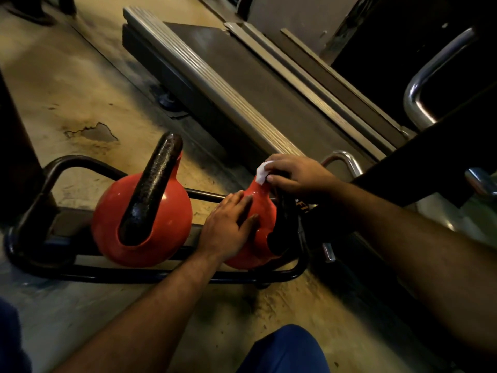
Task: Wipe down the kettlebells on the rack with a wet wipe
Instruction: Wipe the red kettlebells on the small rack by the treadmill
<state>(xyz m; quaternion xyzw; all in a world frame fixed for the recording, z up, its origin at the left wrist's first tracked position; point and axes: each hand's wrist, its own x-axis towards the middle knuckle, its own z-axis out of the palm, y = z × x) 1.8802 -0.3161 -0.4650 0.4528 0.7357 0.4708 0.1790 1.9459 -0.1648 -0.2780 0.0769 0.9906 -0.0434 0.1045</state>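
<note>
Red kettlebells, two of them with black handles, sit side by side on a low black tubular rack (161, 275) on the floor. Left hand (228, 230) lies open and flat against the side of the right kettlebell (262, 208). Right hand (295, 173) pinches a white wet wipe (261, 174) (crumpled) against that kettlebell's upper neck. Left kettlebell (113, 211) stands untouched just beside it. Treadmill deck (215, 84) runs behind the rack.

Two red kettlebells with black handles sit side by side on the low black rack (32, 200) mid-frame, the left kettlebell (139, 222) upright, the right kettlebell (259, 211) with a white wet wipe (261, 175) pressed on its top.
</note>
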